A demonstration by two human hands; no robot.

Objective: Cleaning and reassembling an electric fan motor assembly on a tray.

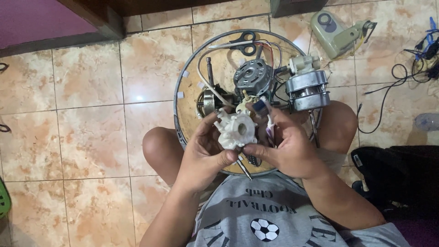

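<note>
Both hands meet over the lap of a person seated on a tiled floor point(91, 114), and between them sits a white plastic part point(237, 130) with a round hole in its middle and stubby lugs around its edge. The left hand point(206, 153) grasps it from the near-left side, thumb laid along the lower rim, while the right hand point(286, 146) clasps it from the right, fingers curled round the far edge; what those fingers press on behind the part is hidden. A small dark blue piece point(260, 107) and some thin wires rise just above the right fingers, too small to make out. A slim metal rod point(243, 168) pokes out under the hands, its upper end covered by them. Beyond the hands lies a round wire ring point(180, 98) holding a grey motor point(253, 77), black-handled scissors point(244, 42) and a brass-coloured piece point(208, 101) partly hidden by a white cable. Just right of the ring stands a second motor with a silver casing point(308, 89), and further back a pale green housing point(336, 29). Black cables point(388, 87) trail off the right edge, where a dark bag point(402, 169) is cut off.
</note>
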